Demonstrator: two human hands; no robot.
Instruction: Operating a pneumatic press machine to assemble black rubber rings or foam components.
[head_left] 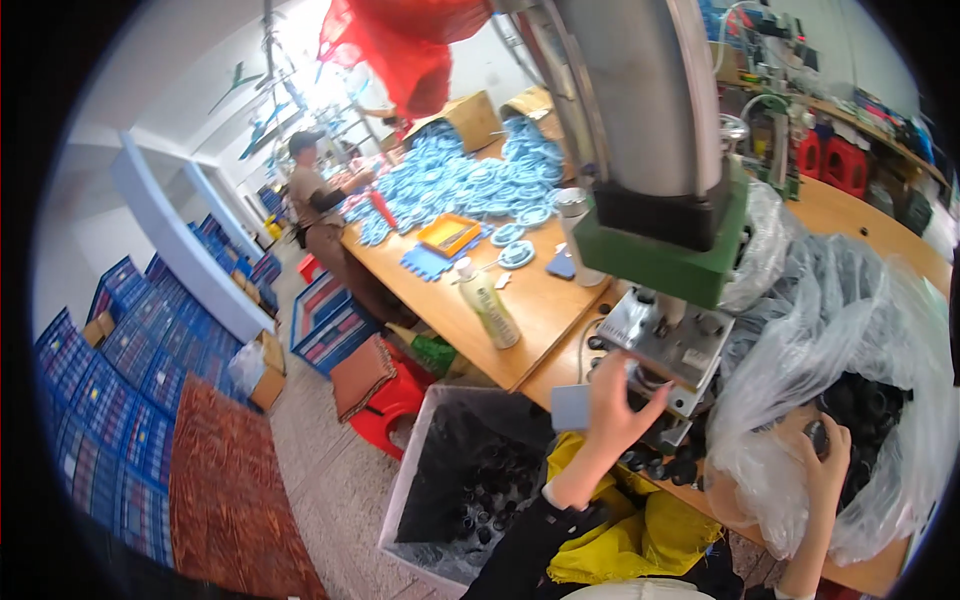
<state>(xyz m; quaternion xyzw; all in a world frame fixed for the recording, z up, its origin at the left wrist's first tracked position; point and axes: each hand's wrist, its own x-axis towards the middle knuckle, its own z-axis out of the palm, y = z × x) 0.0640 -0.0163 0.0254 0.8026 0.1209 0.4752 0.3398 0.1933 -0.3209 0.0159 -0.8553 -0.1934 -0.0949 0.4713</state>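
Note:
My left hand (612, 408) is at the metal fixture (672, 340) of the press, thumb and fingers spread apart at its front edge. A rounded dark part shows between them; I cannot tell whether they touch it. Above the fixture stands the press head, a green block (655, 235) under a thick grey column. On the right, my right hand (830, 462) pinches a small black round part (816, 437) at the mouth of a clear plastic bag (760, 450). Many more black parts (868, 415) lie inside that bag, beside the hand.
A lined bin (415, 450) with black parts stands left of my lap, near a red stool (395, 410). On the wooden table (545, 350) are a bottle (488, 305), an orange tray (448, 235) and heaped light-blue rings (460, 175). Another person (322, 200) stands at the table's far left.

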